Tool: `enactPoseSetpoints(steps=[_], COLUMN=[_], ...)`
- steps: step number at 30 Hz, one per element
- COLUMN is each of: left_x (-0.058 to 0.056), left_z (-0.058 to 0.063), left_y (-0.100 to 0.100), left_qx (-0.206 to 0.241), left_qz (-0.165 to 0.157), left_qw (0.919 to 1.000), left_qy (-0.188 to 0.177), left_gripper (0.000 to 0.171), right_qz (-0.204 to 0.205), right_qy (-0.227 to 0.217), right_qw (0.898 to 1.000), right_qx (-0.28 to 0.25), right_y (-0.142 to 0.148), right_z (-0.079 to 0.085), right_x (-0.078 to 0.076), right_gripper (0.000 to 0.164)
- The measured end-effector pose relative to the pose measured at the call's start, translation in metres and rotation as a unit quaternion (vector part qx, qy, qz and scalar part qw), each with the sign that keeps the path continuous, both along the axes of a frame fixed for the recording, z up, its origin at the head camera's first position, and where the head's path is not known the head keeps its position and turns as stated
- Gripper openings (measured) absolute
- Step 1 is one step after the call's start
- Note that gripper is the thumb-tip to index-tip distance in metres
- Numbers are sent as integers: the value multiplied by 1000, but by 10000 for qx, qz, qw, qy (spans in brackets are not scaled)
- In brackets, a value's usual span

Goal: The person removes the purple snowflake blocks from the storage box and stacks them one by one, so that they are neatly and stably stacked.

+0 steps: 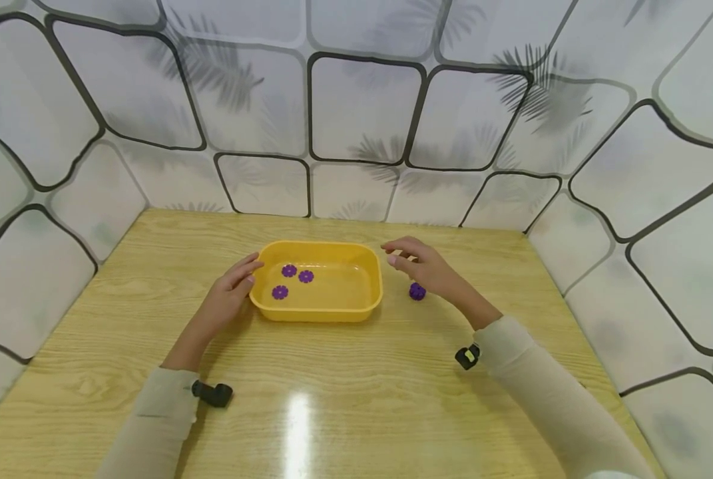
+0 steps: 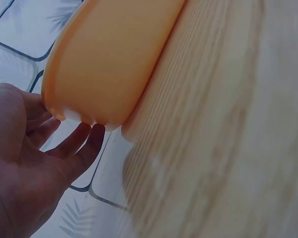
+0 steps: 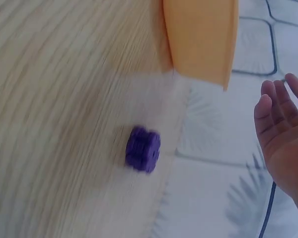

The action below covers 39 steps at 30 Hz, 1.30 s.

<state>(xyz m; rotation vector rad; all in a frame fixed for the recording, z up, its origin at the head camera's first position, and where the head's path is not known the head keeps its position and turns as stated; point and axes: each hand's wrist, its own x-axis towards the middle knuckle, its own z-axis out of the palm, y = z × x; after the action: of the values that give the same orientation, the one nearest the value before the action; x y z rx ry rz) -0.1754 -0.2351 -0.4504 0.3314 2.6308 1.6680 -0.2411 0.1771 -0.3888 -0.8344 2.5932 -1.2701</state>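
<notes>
The left hand's fingers, relaxed, touch the tray's left end; three purple flowers lie inside. The right hand hovers just past the right end, fingers loosely bent, unclosed, holding nothing. The purple stack sits on the surface, near those fingers but apart.

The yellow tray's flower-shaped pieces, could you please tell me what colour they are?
The flower-shaped pieces are purple, showing best in the head view.

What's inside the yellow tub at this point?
Three purple flower-shaped pieces lie on the floor of the yellow tub, toward the end beside the left hand. The patches of floor directly beneath the pieces are covered and cannot be seen.
</notes>
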Motion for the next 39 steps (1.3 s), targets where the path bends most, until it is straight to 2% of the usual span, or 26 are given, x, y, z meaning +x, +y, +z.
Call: enactPoseSetpoints(steps=[7,14,20,23,29,39], left_x=[-1,1,0,-1,0,1], left_z=[1,3,3,2,1,2], left_y=[0,0,1,1,0,0], left_qx=[140,267,249,243,227,269], left_qz=[47,-16,-29,-8,-33,-52], left_qw=[9999,9996,9997,9997,9997,9996], left_qy=[71,84,58,37,69,35], left_gripper=[42,41,42,42,42,41], right_qz=[623,955,951,916,805,888], right_qy=[239,224,347,291,121,-15], right_qw=[9976,9943,9922,9909,9864,9830], right_qx=[195,419,729,942,1428,1608], right_y=[-44,-87,-114,-125,-142,-158], right_z=[-6,-10,-17,-17,-29,-42], right_x=[2,0,-10,-13,-25,-36], right_gripper=[41,43,42,41,42,44])
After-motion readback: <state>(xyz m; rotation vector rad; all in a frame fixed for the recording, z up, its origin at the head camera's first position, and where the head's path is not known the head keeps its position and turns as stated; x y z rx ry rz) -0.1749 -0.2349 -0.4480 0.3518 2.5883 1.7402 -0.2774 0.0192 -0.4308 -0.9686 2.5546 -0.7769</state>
